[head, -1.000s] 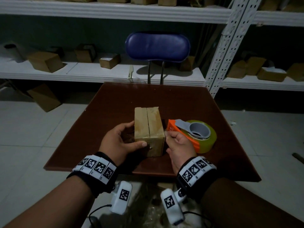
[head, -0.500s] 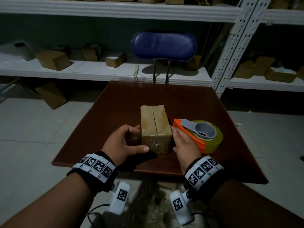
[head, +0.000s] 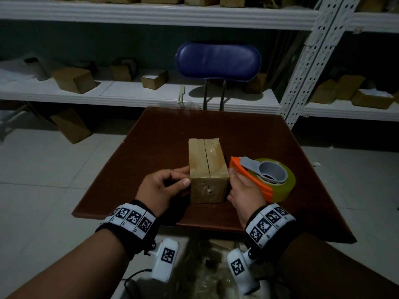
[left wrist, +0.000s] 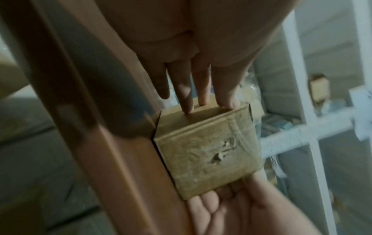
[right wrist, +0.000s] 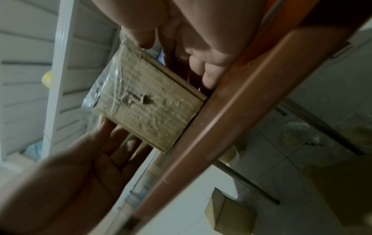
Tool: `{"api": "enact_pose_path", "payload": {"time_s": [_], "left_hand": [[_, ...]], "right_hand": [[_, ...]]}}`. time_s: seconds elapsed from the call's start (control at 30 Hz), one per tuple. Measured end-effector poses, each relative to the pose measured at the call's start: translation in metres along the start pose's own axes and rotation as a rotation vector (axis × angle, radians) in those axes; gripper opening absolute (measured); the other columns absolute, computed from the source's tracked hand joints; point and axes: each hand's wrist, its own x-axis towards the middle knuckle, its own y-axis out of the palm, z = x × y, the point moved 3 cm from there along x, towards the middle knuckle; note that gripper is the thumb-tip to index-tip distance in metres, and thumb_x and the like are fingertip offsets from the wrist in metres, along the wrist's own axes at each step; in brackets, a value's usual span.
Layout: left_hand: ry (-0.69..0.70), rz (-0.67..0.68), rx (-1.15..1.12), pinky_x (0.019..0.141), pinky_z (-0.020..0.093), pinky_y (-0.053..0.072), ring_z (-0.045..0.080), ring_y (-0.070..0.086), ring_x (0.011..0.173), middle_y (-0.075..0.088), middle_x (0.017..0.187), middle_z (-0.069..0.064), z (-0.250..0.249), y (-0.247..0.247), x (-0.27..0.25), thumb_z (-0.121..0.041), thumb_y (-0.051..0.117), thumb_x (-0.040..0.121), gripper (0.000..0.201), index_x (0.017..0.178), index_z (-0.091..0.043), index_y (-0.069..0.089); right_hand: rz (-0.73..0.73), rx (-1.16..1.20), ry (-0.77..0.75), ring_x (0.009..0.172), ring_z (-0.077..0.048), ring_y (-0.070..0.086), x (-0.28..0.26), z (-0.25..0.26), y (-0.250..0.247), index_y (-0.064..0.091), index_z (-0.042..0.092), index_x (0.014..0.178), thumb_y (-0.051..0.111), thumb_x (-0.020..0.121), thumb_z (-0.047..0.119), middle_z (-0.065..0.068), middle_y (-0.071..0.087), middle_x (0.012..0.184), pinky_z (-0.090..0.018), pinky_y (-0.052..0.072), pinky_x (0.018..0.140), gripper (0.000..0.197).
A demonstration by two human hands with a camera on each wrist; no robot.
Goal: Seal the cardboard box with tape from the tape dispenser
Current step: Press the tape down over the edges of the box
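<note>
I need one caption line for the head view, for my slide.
Both hands steady an untaped cardboard box on a brown table, tape dispenser beside it.

Tape dispenser [head: 264, 179] crowds the cardboard box's [head: 207, 169] right side; table [head: 164, 134] beyond lies bare

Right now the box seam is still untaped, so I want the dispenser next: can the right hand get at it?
Probably yes. The right hand rests against the cardboard box, and the tape dispenser lies just beyond its knuckles on the table, with nothing between them.
</note>
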Motion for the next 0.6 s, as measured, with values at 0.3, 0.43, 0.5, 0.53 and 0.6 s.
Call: {"api": "enact_pose_path", "payload": {"time_s": [0.3, 0.43, 0.5, 0.53, 0.6], "left_hand": [[-0.196, -0.020, -0.385, 0.098, 0.049, 0.051, 0.029, 0.069, 0.112, 0.072, 0.122, 0.010, 0.011, 0.006, 0.007, -0.006, 0.079, 0.067, 0.014, 0.080, -0.008, 0.075], [-0.264, -0.069, -0.456, 0.091, 0.050, 0.057, 0.038, 0.070, 0.098, 0.072, 0.106, 0.026, 0.011, 0.012, 0.006, 0.004, 0.067, 0.084, 0.014, 0.098, 0.000, 0.066], [-0.270, -0.060, -0.459, 0.081, 0.046, 0.059, 0.036, 0.071, 0.088, 0.072, 0.092, 0.022, 0.011, 0.014, 0.005, 0.003, 0.065, 0.085, 0.008, 0.089, -0.004, 0.064], [-0.262, -0.052, -0.455, 0.081, 0.046, 0.058, 0.035, 0.070, 0.086, 0.071, 0.088, 0.020, 0.012, 0.014, 0.005, 0.002, 0.065, 0.085, 0.009, 0.082, -0.006, 0.065], [-0.238, -0.049, -0.423, 0.080, 0.044, 0.054, 0.034, 0.063, 0.081, 0.068, 0.083, 0.019, 0.014, 0.014, 0.006, 0.001, 0.064, 0.087, 0.020, 0.072, -0.012, 0.067]], "right_hand": [[-0.054, -0.032, 0.005, 0.108, -0.019, 0.070, 0.001, -0.005, -0.002, 0.073, 0.053, 0.101, 0.044, 0.080, 0.079, 0.007, 0.077, 0.109, -0.051, 0.048, 0.105, 0.045], [-0.031, -0.027, 0.011, 0.106, -0.019, 0.068, -0.004, 0.001, -0.001, 0.071, 0.062, 0.090, 0.043, 0.077, 0.079, 0.017, 0.076, 0.092, -0.050, 0.046, 0.108, 0.036], [-0.025, -0.029, 0.004, 0.106, -0.019, 0.068, -0.005, 0.004, 0.000, 0.071, 0.063, 0.089, 0.042, 0.078, 0.077, 0.017, 0.076, 0.090, -0.051, 0.046, 0.109, 0.033], [-0.023, -0.036, 0.002, 0.107, -0.020, 0.068, -0.005, 0.003, 0.000, 0.070, 0.064, 0.088, 0.041, 0.077, 0.078, 0.016, 0.075, 0.091, -0.051, 0.045, 0.110, 0.034], [-0.048, -0.053, 0.006, 0.107, -0.021, 0.065, -0.004, 0.001, 0.000, 0.069, 0.063, 0.094, 0.039, 0.072, 0.086, 0.019, 0.070, 0.085, -0.051, 0.043, 0.111, 0.043]]}}
